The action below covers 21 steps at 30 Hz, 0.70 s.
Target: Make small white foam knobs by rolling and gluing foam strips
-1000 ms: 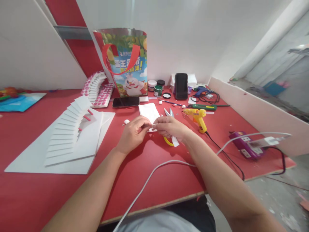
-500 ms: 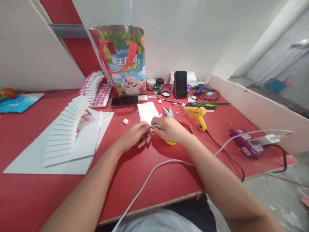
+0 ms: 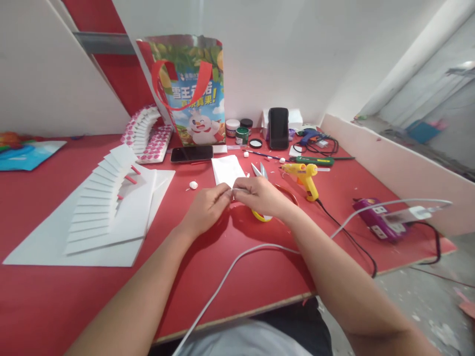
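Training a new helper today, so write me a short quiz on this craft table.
1. True or false: the yellow glue gun lies right of the scissors.
2. What do the left hand and right hand pinch together? A small white piece; B coin; C brush.
3. Fill in: the flat phone lies in front of the printed ___.
Key: 1 true; 2 A; 3 bag.

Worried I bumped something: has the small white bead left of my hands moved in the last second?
No. The white bead sits at the same spot just in front of the black phone, clear of the left hand.
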Available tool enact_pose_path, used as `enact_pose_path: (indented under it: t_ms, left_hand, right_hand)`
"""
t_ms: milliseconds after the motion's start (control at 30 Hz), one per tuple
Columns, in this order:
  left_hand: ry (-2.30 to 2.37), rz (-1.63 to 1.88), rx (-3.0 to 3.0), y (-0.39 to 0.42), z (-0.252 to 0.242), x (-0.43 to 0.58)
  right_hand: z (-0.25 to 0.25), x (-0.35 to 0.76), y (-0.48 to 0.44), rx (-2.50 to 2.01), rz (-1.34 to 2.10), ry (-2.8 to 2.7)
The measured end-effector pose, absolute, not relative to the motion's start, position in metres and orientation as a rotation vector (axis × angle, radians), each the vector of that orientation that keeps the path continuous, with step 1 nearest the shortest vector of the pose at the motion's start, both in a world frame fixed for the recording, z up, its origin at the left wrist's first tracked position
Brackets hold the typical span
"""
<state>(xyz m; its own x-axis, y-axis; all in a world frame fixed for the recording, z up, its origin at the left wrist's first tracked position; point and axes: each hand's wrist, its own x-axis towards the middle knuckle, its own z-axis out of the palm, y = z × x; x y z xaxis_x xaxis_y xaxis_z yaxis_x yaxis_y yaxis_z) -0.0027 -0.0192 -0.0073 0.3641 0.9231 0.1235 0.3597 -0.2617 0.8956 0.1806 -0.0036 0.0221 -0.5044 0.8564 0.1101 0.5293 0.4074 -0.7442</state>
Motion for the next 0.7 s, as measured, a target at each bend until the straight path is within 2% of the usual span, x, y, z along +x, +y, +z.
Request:
enact_pose_path:
  t_ms: [133,300,500,700]
  left_hand:
    - [0.924,0.705,1.081,-0.0155,-0.0054,0.0003]
    - [0.827,0.671,0.866,-0.0125,-0.0047,-0.0009]
    - [0.825,0.779,1.061,-0.0157,-0.0083,0.0001]
    - [1.073,0.92,1.792,-0.0192,-0.0137,-0.0014]
  right_hand:
    - [0.0234,0.1836,-0.0077,-1.167,0.576,-2.383]
    - [0.0231,0.1839,-0.0081,-1.144,0.395,-2.533]
    - [0.0229,0.1839,-0.0081,-1.115,0.493,-2.472]
    - [0.0164,0.1809,-0.0036,-1.186,0.743,-2.188]
